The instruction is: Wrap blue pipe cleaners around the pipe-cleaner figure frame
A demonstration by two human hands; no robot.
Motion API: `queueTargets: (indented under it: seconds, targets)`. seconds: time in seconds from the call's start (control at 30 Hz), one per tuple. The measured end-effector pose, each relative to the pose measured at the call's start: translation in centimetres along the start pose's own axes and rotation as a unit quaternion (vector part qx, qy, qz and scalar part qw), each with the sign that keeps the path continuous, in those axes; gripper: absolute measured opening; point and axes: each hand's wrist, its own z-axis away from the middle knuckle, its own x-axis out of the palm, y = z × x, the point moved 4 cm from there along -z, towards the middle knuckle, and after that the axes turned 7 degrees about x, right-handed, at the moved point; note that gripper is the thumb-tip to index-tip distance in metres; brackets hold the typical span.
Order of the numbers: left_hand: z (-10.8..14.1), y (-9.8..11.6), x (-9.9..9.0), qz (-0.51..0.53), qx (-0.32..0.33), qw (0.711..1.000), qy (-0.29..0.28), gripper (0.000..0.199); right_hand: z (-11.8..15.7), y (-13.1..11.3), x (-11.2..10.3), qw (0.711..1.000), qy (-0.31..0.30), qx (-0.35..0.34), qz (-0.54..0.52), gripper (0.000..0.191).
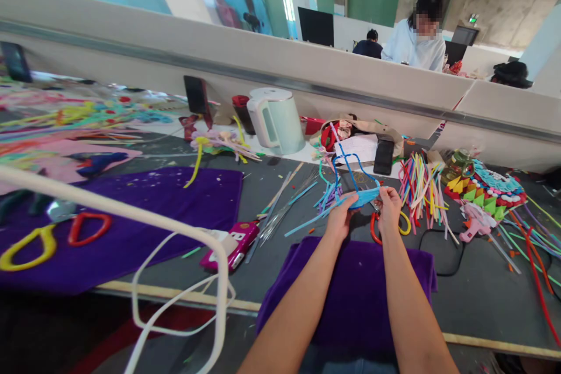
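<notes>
Forearms extend; left fingers and right fingers pinch light-blue strips.

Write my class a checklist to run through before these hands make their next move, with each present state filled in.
1. Left hand grips the blue piece: ok.
2. Right hand grips it too: ok.
3. Scissors well away from the hands: not ok, handles show beside the right wrist.
4. Pink glue gun apart from both hands: ok.
5. Glue gun switched off: cannot tell.
6. Kettle upright: ok.
</notes>
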Motion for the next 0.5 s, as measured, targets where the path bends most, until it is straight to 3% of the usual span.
queueTargets:
  seconds: [0.23, 0.5]
  targets:
    - [-0.02, -0.33, 0.1, 0.012, -0.026, 0.999, -0.021, 0.029, 0.11, -0.41, -0.09, 0.999, 0.004, -0.031, 0.035, 0.027]
    - [0.05, 0.0, -0.04, -0.004, -0.007, 1.0, 0.013, 0.027, 0.44, -0.78, 0.11, 0.998, 0.001, -0.05, 0.041, 0.025]
